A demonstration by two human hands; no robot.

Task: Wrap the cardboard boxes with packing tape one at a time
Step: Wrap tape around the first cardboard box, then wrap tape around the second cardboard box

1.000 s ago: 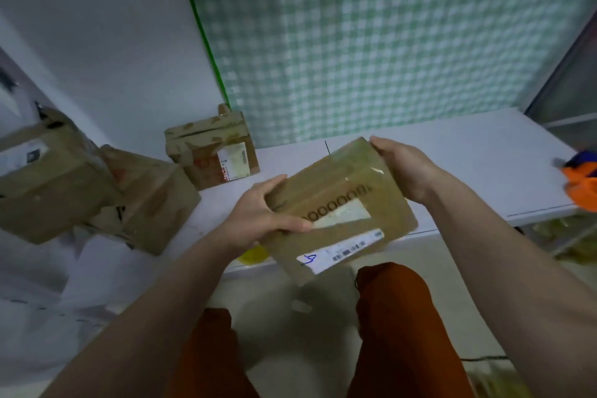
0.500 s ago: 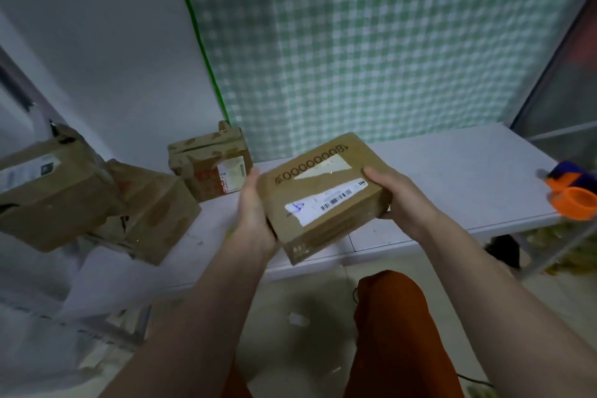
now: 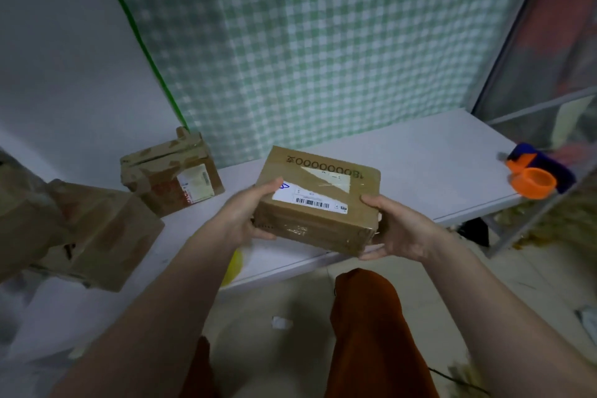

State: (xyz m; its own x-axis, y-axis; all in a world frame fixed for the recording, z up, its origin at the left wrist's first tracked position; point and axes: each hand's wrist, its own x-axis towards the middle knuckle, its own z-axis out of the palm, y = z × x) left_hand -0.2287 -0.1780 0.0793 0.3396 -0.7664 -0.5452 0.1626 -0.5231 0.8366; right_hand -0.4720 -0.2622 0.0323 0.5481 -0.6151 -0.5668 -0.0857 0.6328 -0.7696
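Observation:
A flat brown cardboard box point(image 3: 318, 203) with a white barcode label and printed digits on top is held level over the front edge of the white table point(image 3: 420, 165). My left hand point(image 3: 240, 216) grips its left end, thumb on the top face. My right hand point(image 3: 399, 229) clasps its right end from the side and below. An orange and blue packing tape dispenser point(image 3: 536, 176) lies at the table's far right edge, apart from both hands.
A taped box point(image 3: 171, 178) with a label stands at the table's back left. Two larger boxes point(image 3: 97, 236) are piled at the left. A green checked cloth hangs behind the table, and a metal rack stands at the right. My orange-clad knees are below.
The box has been turned from tilted to level with its label facing up. My hands have shifted to its two ends, and the view has swung a little to the left.

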